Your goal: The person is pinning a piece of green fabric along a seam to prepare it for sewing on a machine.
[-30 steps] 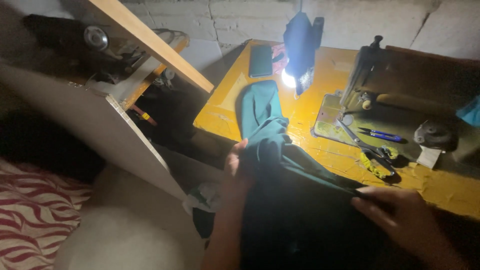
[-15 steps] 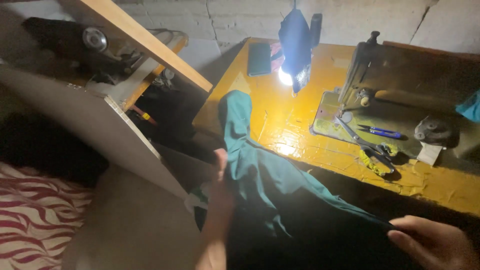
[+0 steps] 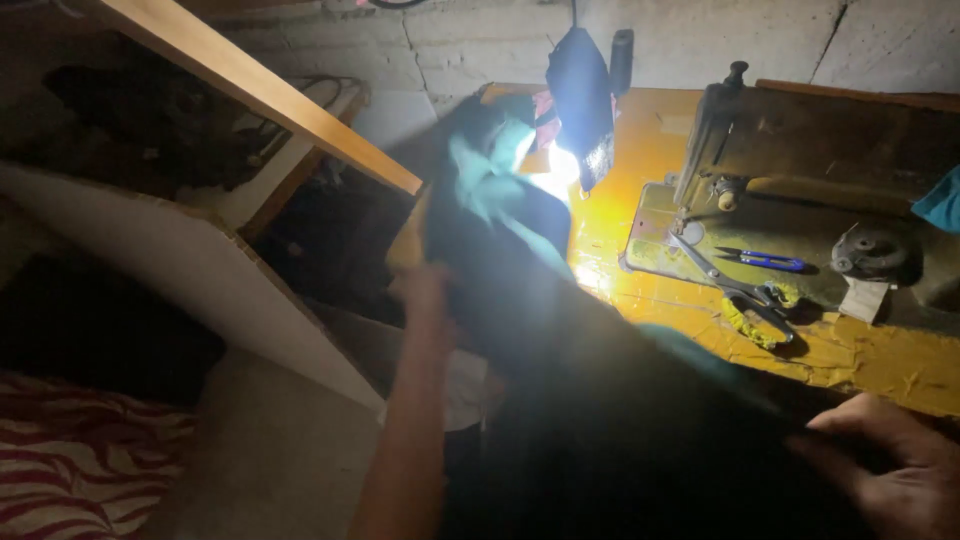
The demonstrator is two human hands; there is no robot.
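Right hand lying at near right corner, fingers together, pinching edge of teal cloth. Left hand blurring, gripping same cloth left of sewing machine; finger state cannot tell. Cloth spreading, lifted, from near edge of yellow table toward lamp, well left of machine. Scissors lying just before machine base; blue-handled snips resting on base. Small pale block sitting at machine's front right. Red-striped fabric lying far left of machine. No labels readable.
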